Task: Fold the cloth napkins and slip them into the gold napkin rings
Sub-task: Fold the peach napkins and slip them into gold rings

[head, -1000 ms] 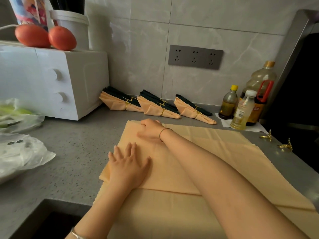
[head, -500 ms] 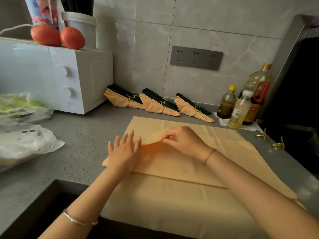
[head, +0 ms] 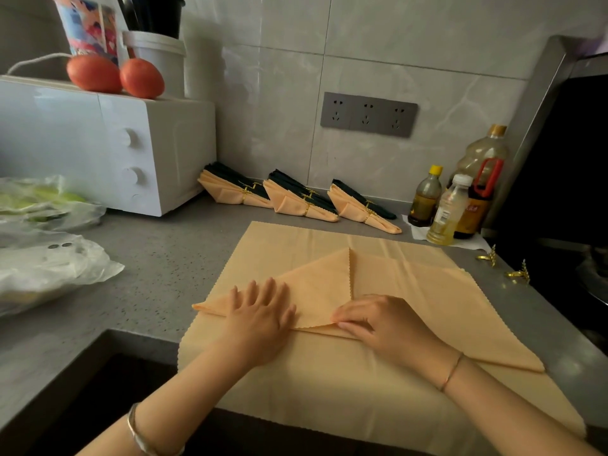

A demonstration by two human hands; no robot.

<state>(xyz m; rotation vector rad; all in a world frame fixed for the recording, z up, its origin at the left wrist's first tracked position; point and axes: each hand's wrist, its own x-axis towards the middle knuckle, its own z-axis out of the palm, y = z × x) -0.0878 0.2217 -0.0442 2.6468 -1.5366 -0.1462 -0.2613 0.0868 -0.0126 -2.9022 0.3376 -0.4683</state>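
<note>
A peach cloth napkin point(head: 444, 307) with zigzag-cut edges is laid folded on a grey speckled desk point(head: 158, 268), on top of a second, flat peach napkin point(head: 329, 390). Its long axis runs from a tip just left of the left hand point(head: 260, 320) to a tip right of and nearer than the right wrist. A triangular flap point(head: 322, 291) is folded over its left part, with the apex pointed away from both hands, toward the tiled wall point(head: 263, 126).

The left hand is laid flat on the flap's left part, palm down, fingers straight, slightly spread and directed away. The right hand point(head: 385, 324) is set just right of it, fingers bent and directed leftward, and the flap's near corner is pinched at its fingertips. A narrow gap is left between the two hands.

Two gold napkin rings point(head: 487, 257) are seen on the desk beyond and right of the right hand. Three ringed napkin bundles point(head: 296, 202) are lined up beyond both hands, against the wall.
</note>
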